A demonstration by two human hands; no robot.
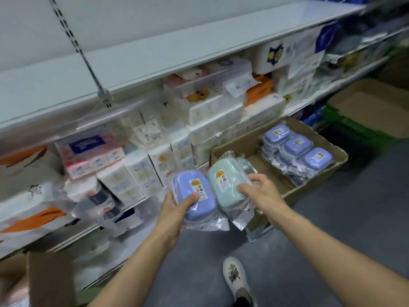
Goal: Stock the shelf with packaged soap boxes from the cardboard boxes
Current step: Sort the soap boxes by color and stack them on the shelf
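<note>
left hand point(177, 203): grips a purple soap box point(194, 193) from below, thumb curled over its top near the label; box is in a loose clear bag.
right hand point(256, 189): fingers curled over the near end of a green soap box point(223, 185), pinching it with its plastic wrap; second green one seems to sit behind it, hard to tell.
position: both boxes held side by side, touching or nearly so, in the air between the shelf front and the near left corner of the open cardboard box point(314, 185).
stock left: stacks of bagged purple soap boxes point(294, 147) along the carton's far right side; middle of the carton floor shows bare.
shelf: lower shelf point(137, 202) in front is packed with tissue packs point(90, 151); upper shelf point(155, 63) shows bare board.
handling: likely light, rigid plastic shell, won't crush. Bag is slick and loose, so it can slide on the shell.
grip advice: clamp the hard body across its short sides through the film, not the bag tail.
risk: trailing film may snag the carton flap or neighbouring packs.
other: shoe point(234, 275) on grey floor, another carton point(367, 105) far right.
</note>
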